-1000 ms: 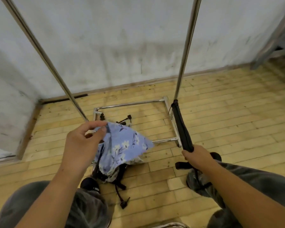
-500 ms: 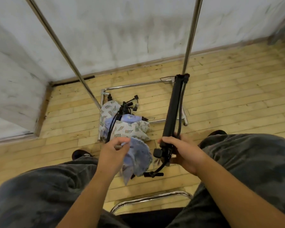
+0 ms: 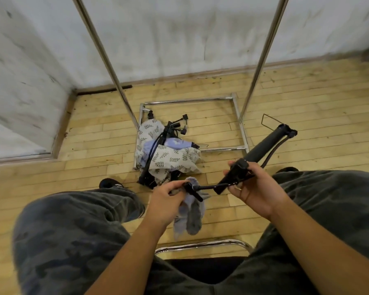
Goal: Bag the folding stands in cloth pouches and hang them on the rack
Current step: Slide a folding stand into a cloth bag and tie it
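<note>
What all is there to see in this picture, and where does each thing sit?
folding stand: one, black, held in the air in both hands
cloth pouch: one, pale blue, hanging from the left hand
pile of pouches and stands: several, leaf-print, blue and black, on the floor at the rack's base
rack: one, chrome, two uprights on a floor frame by the wall
wire hanger: one, on the floor, right of the rack
chair rim: one, chrome, between the knees
floor: wooden boards
left hand: grips a stand leg and the pouch
right hand: grips the stand's body
</note>
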The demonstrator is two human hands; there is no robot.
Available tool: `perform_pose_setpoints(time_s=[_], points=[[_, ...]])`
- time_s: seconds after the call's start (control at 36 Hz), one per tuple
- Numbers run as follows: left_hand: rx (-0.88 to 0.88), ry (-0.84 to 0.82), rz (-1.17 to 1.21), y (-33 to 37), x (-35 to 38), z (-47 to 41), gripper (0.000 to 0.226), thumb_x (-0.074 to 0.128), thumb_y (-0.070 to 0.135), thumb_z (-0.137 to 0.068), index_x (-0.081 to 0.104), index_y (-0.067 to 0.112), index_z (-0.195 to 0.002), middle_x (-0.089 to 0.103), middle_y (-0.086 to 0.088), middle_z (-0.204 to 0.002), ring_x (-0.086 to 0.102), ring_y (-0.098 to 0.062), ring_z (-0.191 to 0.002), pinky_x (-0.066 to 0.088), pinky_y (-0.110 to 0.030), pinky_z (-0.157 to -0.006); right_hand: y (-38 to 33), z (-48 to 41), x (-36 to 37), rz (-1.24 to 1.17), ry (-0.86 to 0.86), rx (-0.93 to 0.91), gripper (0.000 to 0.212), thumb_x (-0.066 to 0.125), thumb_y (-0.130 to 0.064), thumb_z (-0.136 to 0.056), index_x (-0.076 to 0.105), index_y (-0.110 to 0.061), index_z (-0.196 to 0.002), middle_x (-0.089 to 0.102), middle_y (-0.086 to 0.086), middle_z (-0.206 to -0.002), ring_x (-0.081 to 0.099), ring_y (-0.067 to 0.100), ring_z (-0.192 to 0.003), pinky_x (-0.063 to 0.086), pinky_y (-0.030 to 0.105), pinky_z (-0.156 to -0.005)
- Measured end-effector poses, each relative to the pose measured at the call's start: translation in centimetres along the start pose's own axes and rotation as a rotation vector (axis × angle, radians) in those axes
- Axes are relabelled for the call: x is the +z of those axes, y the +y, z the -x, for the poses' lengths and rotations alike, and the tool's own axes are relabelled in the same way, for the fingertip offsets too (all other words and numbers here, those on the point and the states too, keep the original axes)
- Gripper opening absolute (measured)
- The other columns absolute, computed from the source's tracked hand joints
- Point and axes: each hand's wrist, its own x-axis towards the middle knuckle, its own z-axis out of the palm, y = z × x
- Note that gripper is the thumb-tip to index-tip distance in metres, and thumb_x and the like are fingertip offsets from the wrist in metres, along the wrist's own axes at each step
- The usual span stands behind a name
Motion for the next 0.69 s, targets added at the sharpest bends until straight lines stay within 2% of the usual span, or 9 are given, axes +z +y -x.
perform_pose_setpoints(time_s=[0.08, 0.14, 0.22, 0.31, 0.36, 0.44, 0.53, 0.61, 0.69], points=[[-0.01, 0.004, 0.021, 0.1, 0.1, 0.1, 0.018, 0.072, 0.016, -0.096, 0.079, 0.026, -0.108, 0.078, 0.009, -0.102, 0.072, -0.01, -0.101, 0.06, -0.04, -0.096, -0.3, 0.3, -0.1, -0.046, -0.057, -0.02, 0.034, 0.061, -0.031, -0.09, 0.068, -0.008, -0.113, 0.073, 0.012, -0.105, 0.061, 0.02, -0.102, 0.059, 0.032, -0.072], [-0.036, 0.004, 0.044, 0.0, 0.2, 0.1, 0.02, 0.072, 0.017, -0.095, 0.078, 0.025, -0.112, 0.077, 0.006, -0.108, 0.072, -0.012, -0.104, 0.059, -0.042, -0.098, -0.3, 0.4, -0.4, -0.08, -0.084, -0.022, 0.03, 0.059, -0.031, -0.094, 0.069, -0.008, -0.111, 0.072, 0.011, -0.106, 0.07, 0.019, -0.099, 0.06, 0.032, -0.07], [-0.046, -0.013, 0.076, 0.0, 0.4, 0.1, 0.022, 0.073, 0.018, -0.095, 0.077, 0.023, -0.117, 0.076, 0.001, -0.114, 0.07, -0.017, -0.11, 0.057, -0.045, -0.101, -0.2, 0.4, -0.7, -0.144, -0.102, -0.011, 0.029, 0.051, -0.03, -0.104, 0.068, -0.008, -0.11, 0.072, 0.01, -0.107, 0.072, 0.02, -0.099, 0.06, 0.033, -0.066], [-0.016, -0.049, 0.068, 0.0, 0.5, 0.2, 0.018, 0.071, 0.015, -0.096, 0.078, 0.021, -0.111, 0.078, -0.001, -0.106, 0.072, -0.019, -0.105, 0.058, -0.049, -0.098, -0.2, 0.6, -0.6, -0.144, -0.104, -0.002, 0.026, 0.052, -0.029, -0.104, 0.069, -0.01, -0.108, 0.071, 0.008, -0.107, 0.072, 0.02, -0.098, 0.061, 0.035, -0.07], [-0.015, -0.061, 0.091, 0.1, 0.5, 0.3, 0.025, 0.066, 0.006, -0.097, 0.081, 0.026, -0.102, 0.079, -0.001, -0.102, 0.073, -0.019, -0.102, 0.06, -0.047, -0.095, 0.0, 0.8, -0.3, -0.126, -0.106, 0.007, 0.025, 0.055, -0.026, -0.099, 0.075, -0.012, -0.1, 0.071, 0.006, -0.104, 0.071, 0.02, -0.095, 0.06, 0.037, -0.078], [-0.038, -0.07, 0.167, 0.3, 0.5, 0.5, 0.039, 0.061, -0.004, -0.097, 0.08, 0.029, -0.104, 0.08, 0.001, -0.106, 0.073, -0.02, -0.107, 0.061, -0.038, -0.09, 0.2, 1.2, 0.3, -0.079, -0.081, 0.016, 0.026, 0.06, -0.025, -0.085, 0.082, -0.012, -0.082, 0.073, 0.007, -0.092, 0.068, 0.021, -0.091, 0.048, 0.04, -0.092], [-0.045, -0.076, 0.213, 0.4, 0.3, 0.6, 0.038, 0.057, -0.003, -0.1, 0.08, 0.025, -0.11, 0.08, -0.006, -0.106, 0.072, -0.026, -0.103, 0.057, -0.046, -0.091, 0.2, 1.1, 0.3, -0.047, -0.056, 0.036, 0.026, 0.058, -0.025, -0.086, 0.07, -0.008, -0.102, 0.071, 0.008, -0.089, 0.067, 0.02, -0.091, 0.048, 0.039, -0.088], [-0.045, -0.066, 0.242, 0.2, 0.1, 0.6, 0.037, 0.058, -0.001, -0.101, 0.081, 0.026, -0.111, 0.078, -0.014, -0.108, 0.069, -0.033, -0.102, 0.052, -0.058, -0.099, 0.3, 0.8, 0.0, 0.008, -0.012, 0.039, 0.027, 0.051, -0.025, -0.098, 0.066, -0.007, -0.112, 0.072, 0.009, -0.09, 0.067, 0.021, -0.093, 0.049, 0.039, -0.085], [-0.053, -0.071, 0.258, 0.1, 0.0, 0.5, 0.034, 0.059, 0.004, -0.102, 0.08, 0.028, -0.114, 0.075, -0.019, -0.113, 0.064, -0.033, -0.102, 0.049, -0.058, -0.102, 0.6, 0.5, -0.2, 0.041, 0.042, 0.016, 0.032, 0.051, -0.025, -0.102, 0.065, -0.004, -0.123, 0.074, 0.011, -0.093, 0.068, 0.023, -0.095, 0.05, 0.039, -0.084]])
